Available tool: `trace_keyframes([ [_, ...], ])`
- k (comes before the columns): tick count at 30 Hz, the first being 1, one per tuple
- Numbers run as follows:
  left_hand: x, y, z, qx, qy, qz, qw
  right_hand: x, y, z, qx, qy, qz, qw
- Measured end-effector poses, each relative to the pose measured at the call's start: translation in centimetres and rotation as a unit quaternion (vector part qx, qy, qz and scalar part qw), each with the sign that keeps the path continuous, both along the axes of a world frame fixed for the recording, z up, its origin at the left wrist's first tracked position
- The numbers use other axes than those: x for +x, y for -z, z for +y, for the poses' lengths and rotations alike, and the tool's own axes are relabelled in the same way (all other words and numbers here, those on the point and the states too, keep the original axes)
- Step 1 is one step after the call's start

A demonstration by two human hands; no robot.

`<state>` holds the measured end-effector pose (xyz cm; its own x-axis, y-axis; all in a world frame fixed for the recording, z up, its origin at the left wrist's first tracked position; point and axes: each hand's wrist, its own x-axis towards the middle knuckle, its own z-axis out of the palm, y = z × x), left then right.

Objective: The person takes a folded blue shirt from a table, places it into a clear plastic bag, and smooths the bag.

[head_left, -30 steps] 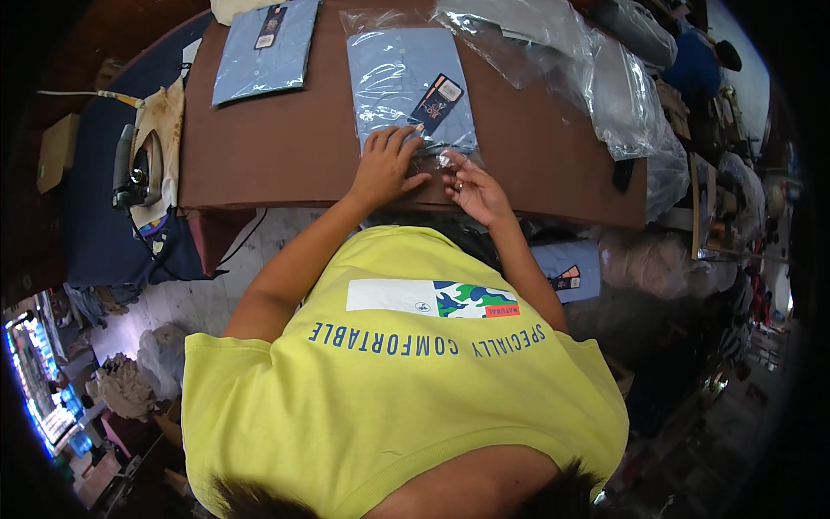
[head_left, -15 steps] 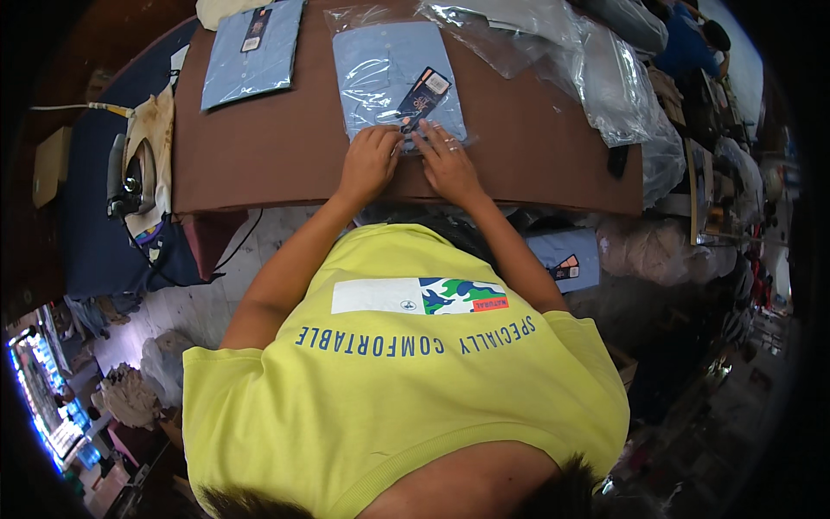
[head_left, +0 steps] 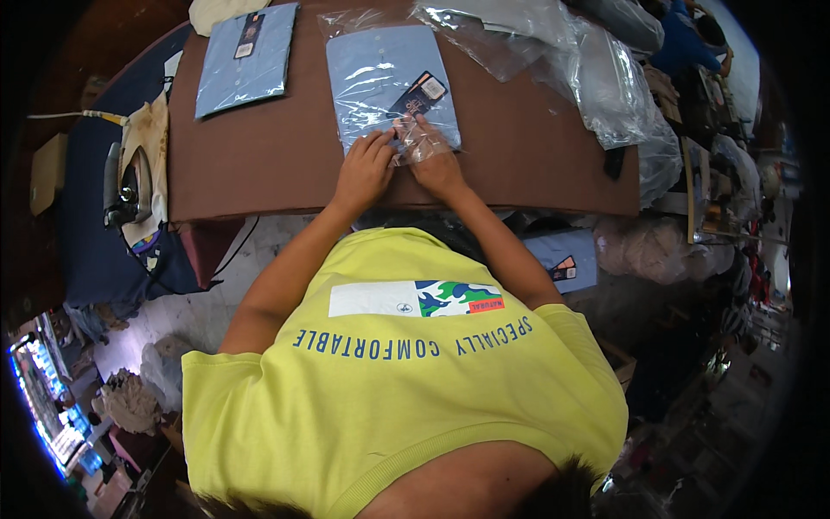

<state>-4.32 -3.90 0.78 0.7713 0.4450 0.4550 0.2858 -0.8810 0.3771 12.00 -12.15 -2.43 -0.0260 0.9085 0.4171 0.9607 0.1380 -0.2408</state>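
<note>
A folded light-blue shirt point(head_left: 359, 73) lies in a clear plastic bag point(head_left: 341, 21) at the table's middle. On its lower right rests a dark hang tag point(head_left: 418, 94) with a white label. My left hand point(head_left: 367, 167) is closed at the bag's near edge, its fingers pinching the plastic. Clear film covers the fingers of my right hand point(head_left: 431, 163), which are stretched forward inside the bag's near end. Their tips touch the lower end of the tag. Farther left lies a second bagged blue shirt point(head_left: 238, 73) with its own dark tag.
Clear plastic bags point(head_left: 596, 82) heap over the brown table's point(head_left: 536, 164) right side, near a black object point(head_left: 615, 163). An iron point(head_left: 131, 186) stands at the left, its cord hanging down. Below the table's edge at right is another packed blue shirt point(head_left: 571, 255). A person point(head_left: 687, 43) sits at far right.
My right hand has slid from on top of the bag to under its film, with the fingertips at the tag. The left hand stays at the near edge.
</note>
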Motion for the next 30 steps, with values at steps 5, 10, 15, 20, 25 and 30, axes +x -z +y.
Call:
trace_keyframes([
  [5,0.1,-0.9,-0.4,0.012,0.033,0.032,0.999,0.0,2.2,2.2,-0.077,-0.027,-0.118,0.990],
  [10,-0.4,-0.4,-0.7,0.027,0.058,0.086,0.994,0.0,3.9,4.6,-0.012,-0.017,-0.055,0.998],
  [15,-1.1,-3.1,-2.2,0.020,0.083,0.120,0.989,-0.4,3.4,6.9,0.001,0.115,-0.292,0.950],
  [20,-1.9,-3.6,-1.5,0.026,0.072,0.124,0.989,-0.9,0.9,8.3,-0.015,0.098,-0.121,0.988],
  [25,-3.3,-0.8,-0.8,0.009,0.097,0.164,0.982,-1.5,1.6,3.4,-0.161,0.038,-0.067,0.984],
  [30,-5.4,-1.0,0.4,-0.156,0.202,0.220,0.942,1.9,0.3,-8.6,-0.158,-0.035,-0.004,0.987],
])
